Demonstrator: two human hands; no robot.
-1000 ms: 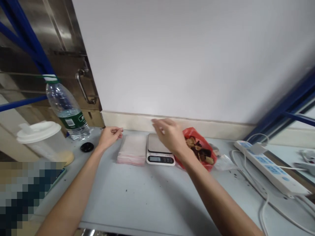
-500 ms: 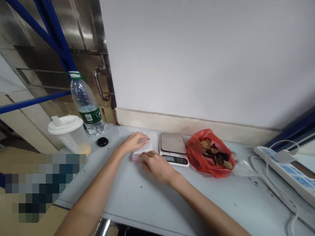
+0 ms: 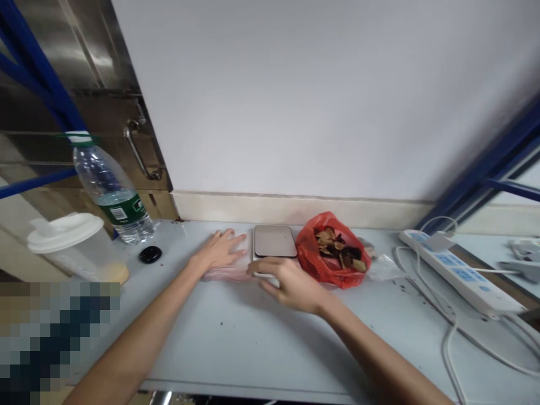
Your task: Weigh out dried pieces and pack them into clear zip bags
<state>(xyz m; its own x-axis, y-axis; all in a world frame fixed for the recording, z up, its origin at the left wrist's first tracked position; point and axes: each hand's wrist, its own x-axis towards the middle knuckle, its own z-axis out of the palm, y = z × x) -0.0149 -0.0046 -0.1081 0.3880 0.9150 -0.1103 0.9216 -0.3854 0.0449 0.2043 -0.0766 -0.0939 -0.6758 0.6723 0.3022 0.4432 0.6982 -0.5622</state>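
two bare hands rest at a thin stack of clear plastic bags (image 3: 228, 274) lying on the pale table (image 3: 261, 337), just left of a small kitchen scale (image 3: 274, 243). left hand (image 3: 219, 253) lies flat on top of the stack, fingers spread and apart, pressing down on it rather than closed around anything. right hand (image 3: 291, 281) sits at the near right corner of the stack, in front of the scale, its fingertips (image 3: 253, 268) touching the edge of the bags; whether it has pinched a bag between thumb and fingers i cannot tell, the hand is blurred. right of the scale, touching or nearly so, is an open red plastic bag (image 3: 324, 264) with dried brown pieces (image 3: 337, 247) inside. further right a white power strip (image 3: 459, 275) with cables lies on the table. on the far left stand a water bottle (image 3: 109, 194) with a green label, a lidded plastic cup (image 3: 67, 242) and a small black cap (image 3: 150, 254).
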